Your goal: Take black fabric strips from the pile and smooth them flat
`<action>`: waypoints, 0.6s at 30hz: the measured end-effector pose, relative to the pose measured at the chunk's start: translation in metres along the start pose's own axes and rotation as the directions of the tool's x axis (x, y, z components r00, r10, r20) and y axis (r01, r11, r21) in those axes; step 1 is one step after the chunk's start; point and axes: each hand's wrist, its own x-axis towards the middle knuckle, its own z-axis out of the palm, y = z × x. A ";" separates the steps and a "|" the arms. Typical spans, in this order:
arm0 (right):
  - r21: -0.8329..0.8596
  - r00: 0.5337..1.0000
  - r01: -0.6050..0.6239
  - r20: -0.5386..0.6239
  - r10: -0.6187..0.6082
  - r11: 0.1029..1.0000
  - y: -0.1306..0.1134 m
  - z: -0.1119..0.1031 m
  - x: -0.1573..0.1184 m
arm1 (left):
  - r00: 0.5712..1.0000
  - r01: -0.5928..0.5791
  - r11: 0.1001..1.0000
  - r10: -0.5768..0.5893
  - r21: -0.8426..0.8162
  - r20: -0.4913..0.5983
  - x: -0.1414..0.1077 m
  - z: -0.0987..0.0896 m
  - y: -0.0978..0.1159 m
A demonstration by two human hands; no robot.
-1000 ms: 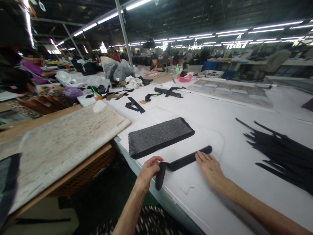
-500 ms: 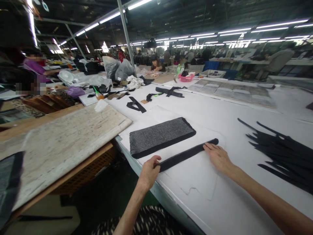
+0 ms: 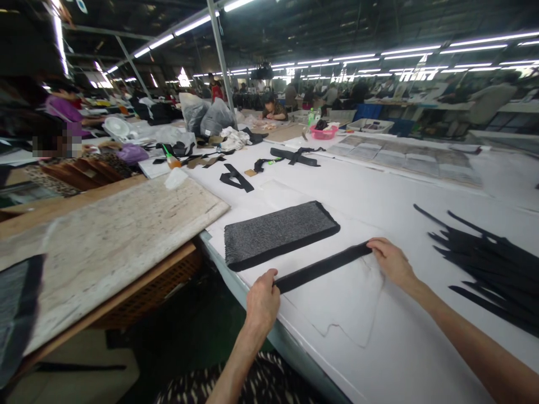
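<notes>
A long black fabric strip (image 3: 322, 267) stretches between my hands, low over the white tabletop (image 3: 320, 353). My left hand (image 3: 263, 300) is closed on its near left end, by the table edge. At the far right end, the fingers of my right hand (image 3: 391, 259) pinch the strip. Just beyond lies a grey textured fabric panel (image 3: 280, 231), flat, with black binding along its near and right edges. To the right of my right hand rests a pile of black strips (image 3: 488, 266).
On the left stands a lower worn board (image 3: 105, 241) on a wooden frame. Black scraps (image 3: 236, 178), a glue bottle (image 3: 170, 157), plastic bags (image 3: 214, 118) and a pink basket (image 3: 323, 132) sit farther back. A person in purple (image 3: 63, 109) is at the left.
My right hand has slid outward to the strip's right end and now pinches it there. The left hand keeps its hold. The grey panel has stayed put.
</notes>
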 end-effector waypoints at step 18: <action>0.174 0.786 0.518 0.290 -0.546 0.838 -0.206 0.039 -0.025 | 0.991 -0.046 0.965 0.012 -0.257 -0.134 -0.011 0.008 -0.013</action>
